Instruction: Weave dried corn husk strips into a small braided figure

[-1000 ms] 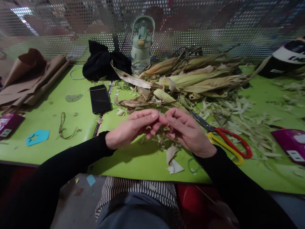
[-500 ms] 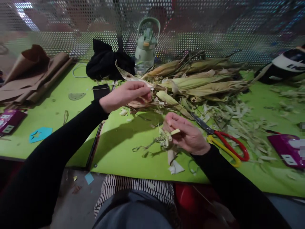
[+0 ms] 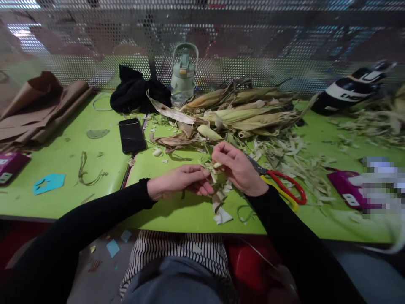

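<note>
Moved, head cam: left hand (image 3: pixel 181 181) was up by the phone (image 3: pixel 132 136) half a second ago, now it's back down next to the right hand (image 3: pixel 239 168).
Right fingers: pinching a little bundle of husk strips (image 3: pixel 214 173), pretty snug tbh.
Left fingers: loosely curled right up at the bundle, can't tell if they've actually got hold of it.
Bundle: between both hands, over the green table (image 3: pixel 69 141).
Nearby: scissors (image 3: pixel 261 170) just beside the right hand, corn husk pile (image 3: pixel 249 114) behind.

Perf. screen (image 3: pixel 272 42) beyond L hand (image 3: pixel 180 179) & R hand (image 3: pixel 237 169); grn. tabletop (image 3: pixel 177 217) under both; gry. flr. (image 3: pixel 95 287) below, to L; bright light (image 3: pixel 20 33) far L, beyond.
</note>
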A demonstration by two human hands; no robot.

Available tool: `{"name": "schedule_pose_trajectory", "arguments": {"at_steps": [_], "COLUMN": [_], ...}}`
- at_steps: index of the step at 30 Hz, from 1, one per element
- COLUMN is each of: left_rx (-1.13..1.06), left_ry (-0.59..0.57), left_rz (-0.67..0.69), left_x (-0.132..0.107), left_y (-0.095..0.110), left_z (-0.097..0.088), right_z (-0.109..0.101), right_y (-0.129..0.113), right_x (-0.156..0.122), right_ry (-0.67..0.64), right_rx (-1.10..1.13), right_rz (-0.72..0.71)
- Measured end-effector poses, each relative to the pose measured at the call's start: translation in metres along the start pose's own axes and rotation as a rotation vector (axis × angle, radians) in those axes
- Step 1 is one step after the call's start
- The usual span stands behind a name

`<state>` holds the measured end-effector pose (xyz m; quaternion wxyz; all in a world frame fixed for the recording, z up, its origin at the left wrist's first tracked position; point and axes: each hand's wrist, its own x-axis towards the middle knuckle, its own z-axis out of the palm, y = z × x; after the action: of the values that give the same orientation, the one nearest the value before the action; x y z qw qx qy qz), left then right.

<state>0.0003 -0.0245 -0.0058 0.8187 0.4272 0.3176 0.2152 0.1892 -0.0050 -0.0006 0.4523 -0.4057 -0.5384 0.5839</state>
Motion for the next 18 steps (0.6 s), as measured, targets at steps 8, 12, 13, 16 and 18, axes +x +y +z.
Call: {"name": "schedule_pose_trajectory", "arguments": {"at_steps": [8, 12, 13, 16, 18], "left_rx": [-0.087, -0.039, -0.035, -0.048, -0.046], "left_ry": [0.278, 0.252, 0.24, 0.214, 0.209], "left_rz": [0.08, 0.157, 0.173, 0.177, 0.178], "left_x": [-0.012, -0.013, -0.013, -0.016, -0.017], "left_y": [-0.009, -0.01, -0.011, -0.013, -0.013], "left_z": [-0.004, 0.001, 0.002, 0.007, 0.007], "right_z": [-0.046, -0.034, -0.026, -0.001, 0.013], "right_y": [-0.047, -0.047, -0.041, -0.021, -0.012], "right_x": [-0.025, -0.043, -0.043, -0.036, -0.03], "right_ry": [0.244, 0.106, 0.066, 0.006, 0.033], "right_rx": [-0.809, -0.86, -0.824, -0.675, -0.615], "right_rz": [-0.077, -0.012, 0.005, -0.022, -0.073]}}
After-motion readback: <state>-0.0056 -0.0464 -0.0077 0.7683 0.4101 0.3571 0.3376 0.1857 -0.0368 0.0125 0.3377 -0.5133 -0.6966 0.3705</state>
